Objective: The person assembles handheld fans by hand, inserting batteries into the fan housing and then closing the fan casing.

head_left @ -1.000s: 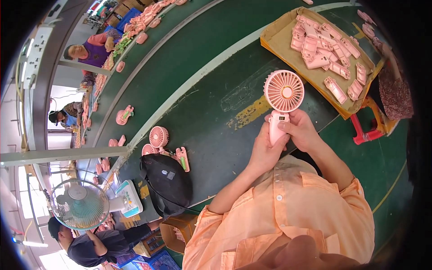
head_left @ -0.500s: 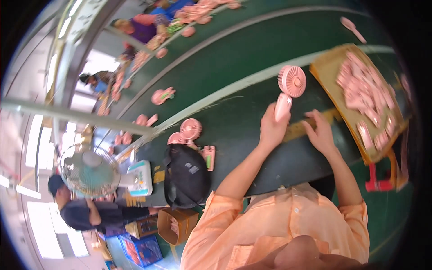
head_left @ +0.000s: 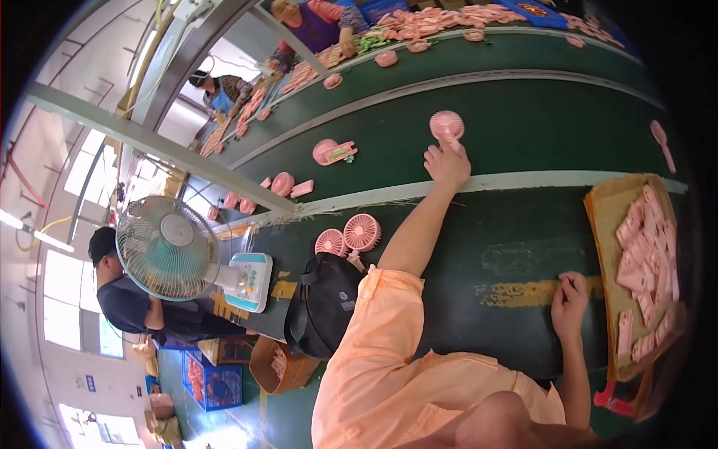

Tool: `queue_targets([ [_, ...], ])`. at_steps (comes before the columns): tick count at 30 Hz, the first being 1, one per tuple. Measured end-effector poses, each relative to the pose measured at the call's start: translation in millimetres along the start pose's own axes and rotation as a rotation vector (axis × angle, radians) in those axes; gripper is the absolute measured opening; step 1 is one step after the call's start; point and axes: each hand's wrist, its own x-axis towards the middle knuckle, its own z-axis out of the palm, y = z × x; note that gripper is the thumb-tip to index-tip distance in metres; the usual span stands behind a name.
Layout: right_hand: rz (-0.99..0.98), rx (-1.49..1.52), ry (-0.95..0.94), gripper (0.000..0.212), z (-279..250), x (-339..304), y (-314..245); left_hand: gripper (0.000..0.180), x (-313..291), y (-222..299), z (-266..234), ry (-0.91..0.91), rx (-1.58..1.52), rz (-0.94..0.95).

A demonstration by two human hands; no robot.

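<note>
Stretched far forward over the green belt, my left hand [head_left: 449, 165] is closed round the handle of a pink handheld fan [head_left: 446, 125], whose round head points away from me. The hand covers most of the handle. My right hand [head_left: 571, 299] rests low over the dark bench with its fingers curled in, and nothing shows in it. Beside it stands a shallow cardboard box [head_left: 602, 217] holding a pile of pink plastic handle parts [head_left: 643, 254]. To the left of the fan, a pink fan part with a green piece [head_left: 333, 152] lies on the belt.
A black bag [head_left: 325, 307] and two pink fan heads [head_left: 362, 233] sit on the bench at left, near a standing electric fan [head_left: 168, 243]. A pale rail [head_left: 523, 179] divides bench and belt. Co-workers [head_left: 318, 26] sit across; another person [head_left: 123, 288] stands left.
My left hand has carried the handheld fan forward, from above the bench to over the belt. My right hand has drawn back toward me and its fingers have curled. The view has shifted.
</note>
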Motion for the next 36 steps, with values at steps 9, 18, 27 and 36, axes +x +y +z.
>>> queue_targets([
  [9, 0.039, 0.018, 0.018, 0.007, 6, -2, 1, 0.063, 112, -174, -66, 0.074, 0.449, -0.157],
  [18, 0.127, 0.008, -0.012, 0.008, -1, -2, -5, 0.052, 98, -157, -78, -0.248, 0.614, -0.095],
  [27, 0.017, -0.002, 0.014, 0.008, 5, 1, 1, 0.045, 62, -85, -114, -0.058, 0.518, 0.080],
  [36, -0.031, 0.019, 0.070, 0.005, -2, -12, -3, 0.034, -95, -18, -151, -0.277, 0.479, 0.870],
])
